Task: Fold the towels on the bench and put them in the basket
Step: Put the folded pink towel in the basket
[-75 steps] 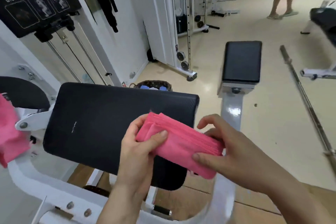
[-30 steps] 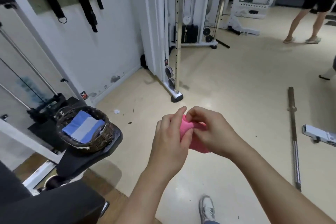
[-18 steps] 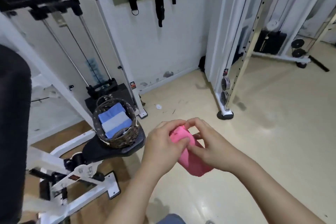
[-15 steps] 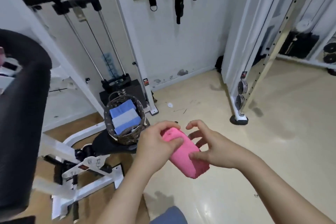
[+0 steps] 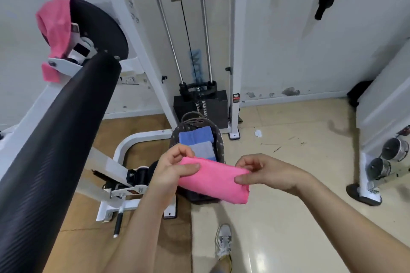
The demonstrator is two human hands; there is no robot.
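The left hand and right hand are pinching opposite ends of the folded pink towel, holding it flat over the wicker basket, apparently for lowering in.

light: bright, even indoor | glare: glossy floor at 6 o'clock | blur: slight softness throughout | distortion: wide-angle bending at edges

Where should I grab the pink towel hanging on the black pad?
Probably its humped top, from above: the hanging pink towel drapes over the black pad, so lifting frees it, while its loose tail lies by a white bracket and might snag.
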